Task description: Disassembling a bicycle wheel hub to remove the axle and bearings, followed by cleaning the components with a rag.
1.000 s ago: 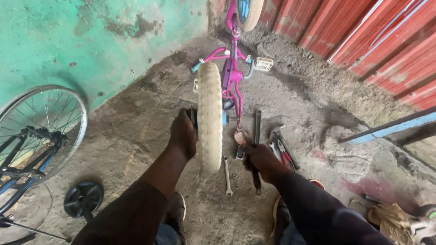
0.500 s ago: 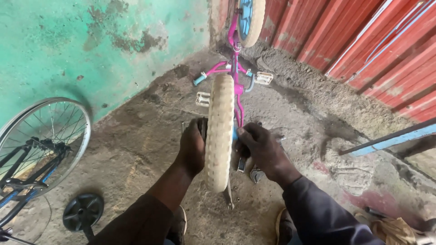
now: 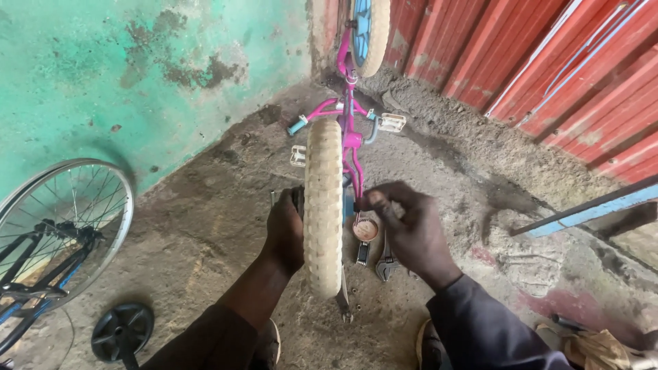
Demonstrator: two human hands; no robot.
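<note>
Bike: a small pink child's bicycle (image 3: 347, 130) sits upside down on the dirt floor, its cream-tyred wheel (image 3: 323, 205) pointing straight at the camera.
Left hand: the left hand (image 3: 286, 229) is pressed against the left side of that wheel near the axle, fingers curled in; what it pinches there is hidden by the tyre.
Right hand: the right hand (image 3: 404, 229) is on the other side, fingertips pinched together right at the hub; the small part they grip is too small to make out.
Pedals: a white pedal (image 3: 391, 122) sticks out to the right, another white pedal (image 3: 297, 156) to the left.
Second wheel: the bike's other wheel (image 3: 369, 31), blue at its centre, stands up by the wall corner.
Tools: an adjustable wrench (image 3: 385, 262) lies on the ground just under the right hand, beside a small round tin (image 3: 365, 229).
Off left: a large spoked wheel (image 3: 65, 226) leans by the green wall (image 3: 137, 75), and a black training wheel (image 3: 123, 331) lies near it.
Off right: red corrugated sheeting (image 3: 548, 62) and a blue bar (image 3: 589, 209).
</note>
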